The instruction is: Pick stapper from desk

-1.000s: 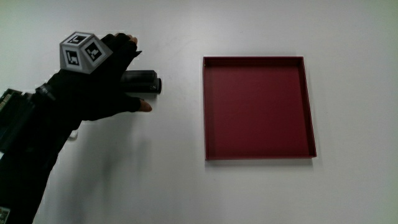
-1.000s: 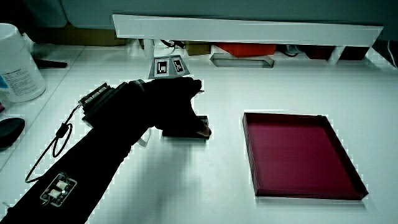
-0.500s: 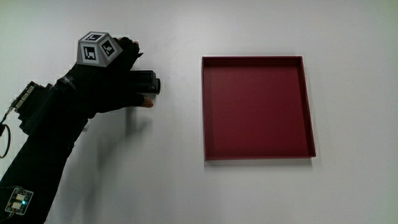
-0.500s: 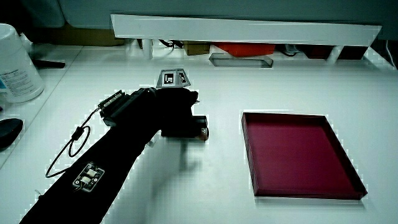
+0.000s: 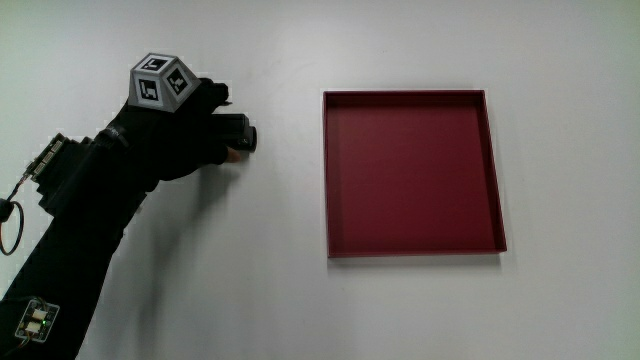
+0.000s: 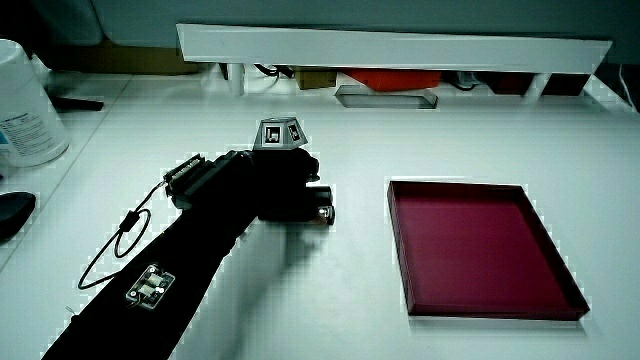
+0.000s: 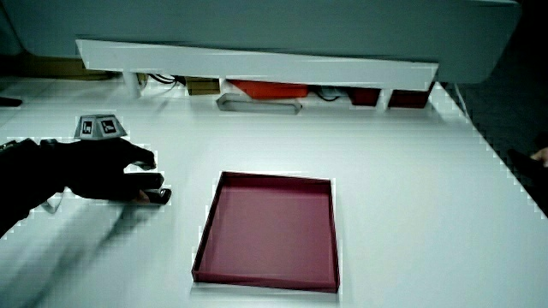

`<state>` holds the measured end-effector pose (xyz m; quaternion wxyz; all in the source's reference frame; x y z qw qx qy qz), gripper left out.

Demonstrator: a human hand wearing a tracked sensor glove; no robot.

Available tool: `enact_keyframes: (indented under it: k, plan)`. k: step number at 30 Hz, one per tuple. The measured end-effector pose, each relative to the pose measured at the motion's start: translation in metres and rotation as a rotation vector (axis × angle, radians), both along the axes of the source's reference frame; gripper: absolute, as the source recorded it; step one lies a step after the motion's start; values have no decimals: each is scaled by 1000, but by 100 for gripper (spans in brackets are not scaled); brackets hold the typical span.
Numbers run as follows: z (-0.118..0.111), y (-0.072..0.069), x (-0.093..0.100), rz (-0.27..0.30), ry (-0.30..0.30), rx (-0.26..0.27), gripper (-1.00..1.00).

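Observation:
The stapler (image 5: 240, 133) is a small black bar whose end sticks out of the hand toward the red tray (image 5: 325, 175). The hand (image 5: 212, 128), in a black glove with a patterned cube (image 5: 160, 82) on its back, is curled around the stapler. In both side views the stapler (image 6: 319, 204) (image 7: 159, 196) shows under the fingers, with a shadow on the white table beneath the hand (image 6: 285, 190) (image 7: 128, 175). Most of the stapler's body is hidden by the glove. The square red tray (image 6: 400, 240) (image 7: 205, 235) lies flat beside the hand, with nothing in it.
A low white partition (image 6: 400, 45) runs along the table's edge farthest from the person. A white canister (image 6: 22, 105) and a dark rounded object (image 6: 15, 212) stand at the table's edge beside the forearm. A thin cable (image 6: 110, 255) hangs from the sleeve.
The thumb and fingers have drawn in around the stapler. The hand and forearm have shifted slightly away from the person, and a shadow now shows under the hand.

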<state>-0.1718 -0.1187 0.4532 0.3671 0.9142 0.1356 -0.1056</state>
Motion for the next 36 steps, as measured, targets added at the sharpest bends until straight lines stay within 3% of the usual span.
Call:
enact_keyframes:
  k: [7, 13, 18, 25, 28, 29, 30, 31, 32, 33, 36]
  plan:
    - [4, 0, -3, -2, 34, 33, 65]
    - [2, 1, -3, 6, 39, 30, 100]
    - [0, 1, -5, 11, 69, 47, 100]
    - [-34, 0, 6, 30, 100, 93, 100]
    - [-41, 0, 15, 23, 121, 83, 100]
    - [-47, 1, 20, 45, 129, 103, 100]
    - [-44, 0, 23, 47, 161, 91, 100]
    - [-41, -1, 26, -20, 204, 42, 100]
    - [-51, 0, 34, 25, 178, 69, 100]
    - [-52, 0, 39, -24, 204, 33, 100]
    - [-63, -1, 58, 79, 237, 93, 100]
